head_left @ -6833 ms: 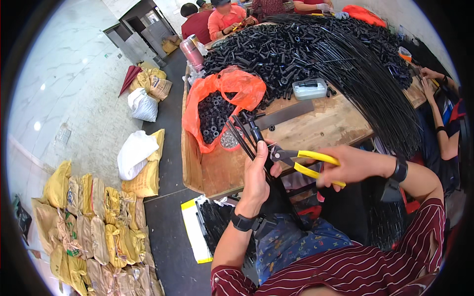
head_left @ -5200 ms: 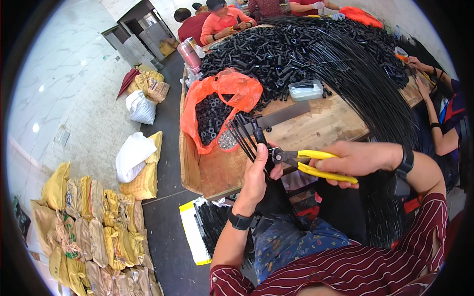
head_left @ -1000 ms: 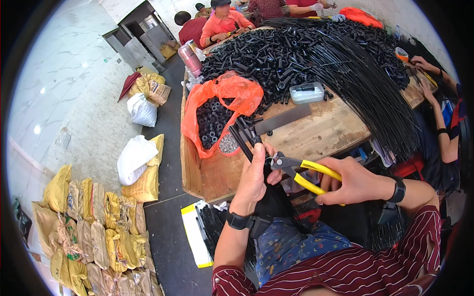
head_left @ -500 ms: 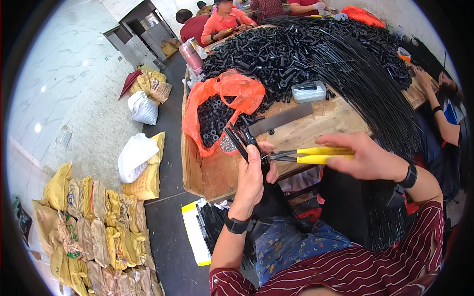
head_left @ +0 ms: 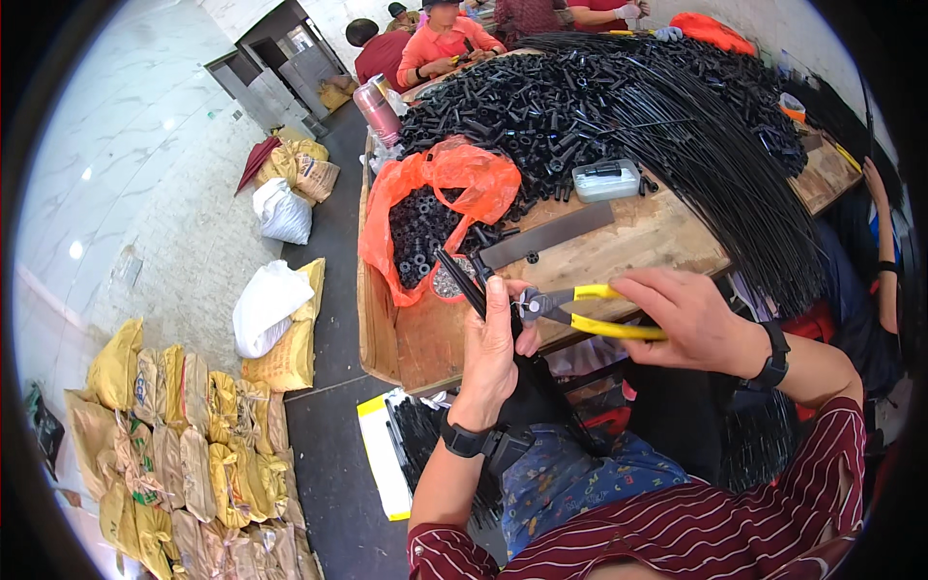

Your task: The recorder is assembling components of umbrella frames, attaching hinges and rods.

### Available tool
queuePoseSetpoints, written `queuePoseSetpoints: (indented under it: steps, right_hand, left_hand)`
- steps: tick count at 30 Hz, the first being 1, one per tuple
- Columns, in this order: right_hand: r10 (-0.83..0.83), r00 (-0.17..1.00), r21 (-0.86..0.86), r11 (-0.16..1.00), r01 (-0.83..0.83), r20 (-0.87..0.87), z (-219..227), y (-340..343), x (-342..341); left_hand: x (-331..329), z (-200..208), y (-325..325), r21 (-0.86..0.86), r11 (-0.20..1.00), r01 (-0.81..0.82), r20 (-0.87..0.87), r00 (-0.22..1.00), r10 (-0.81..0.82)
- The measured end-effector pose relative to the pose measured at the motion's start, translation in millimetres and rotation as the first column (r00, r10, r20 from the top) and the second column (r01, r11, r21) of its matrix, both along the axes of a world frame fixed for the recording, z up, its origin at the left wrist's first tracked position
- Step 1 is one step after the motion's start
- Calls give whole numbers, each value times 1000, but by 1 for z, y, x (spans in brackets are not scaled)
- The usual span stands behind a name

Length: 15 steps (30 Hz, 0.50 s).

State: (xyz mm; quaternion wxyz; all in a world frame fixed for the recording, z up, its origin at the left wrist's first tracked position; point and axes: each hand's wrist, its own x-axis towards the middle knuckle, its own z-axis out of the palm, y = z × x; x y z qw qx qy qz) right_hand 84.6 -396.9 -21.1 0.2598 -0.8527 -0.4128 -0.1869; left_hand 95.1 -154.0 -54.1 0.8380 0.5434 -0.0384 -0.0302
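My left hand (head_left: 493, 353) grips several thin black rods (head_left: 460, 280), which stick out past its thumb toward the table. Yellow-handled pliers (head_left: 619, 329) are in my right hand (head_left: 691, 324), their handles spread apart. The pliers' jaws lie at the fingertips of my left hand, beside the rods; what sits between the jaws is too small to make out. Just beyond the rods is a small round dish (head_left: 447, 287) of tiny metal pieces. Next to it an orange plastic bag (head_left: 480, 188) lies open around black ring-shaped parts (head_left: 418, 232).
A flat dark metal bar (head_left: 551, 234) and a clear plastic box (head_left: 607, 181) lie on the wooden table (head_left: 667, 222). Behind are heaped black parts (head_left: 522, 106) and long black rods (head_left: 715, 145). Co-workers sit at the far side and right. Sacks (head_left: 193, 416) stand on the floor at left.
The pliers have turned and come closer to my left fingers, and their handles have spread wider. My right hand has shifted slightly left. A co-worker's hand at the right has moved away from the table.
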Motion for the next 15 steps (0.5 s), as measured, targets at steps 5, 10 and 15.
queuePoseSetpoints:
  steps: [5,10,15]
  right_hand:
    - [36,999,-16,999,-36,-9,-3,-8,8]
    - [344,56,349,922,167,-937,11,-5,7]
    - [136,485,146,989,-17,-864,11,6,-5]
  left_hand:
    - [1,-3,6,-30,998,61,27,998,-60]
    - [-1,-4,7,-39,995,97,37,995,-95]
    - [2,-4,2,-17,999,48,-4,999,-48]
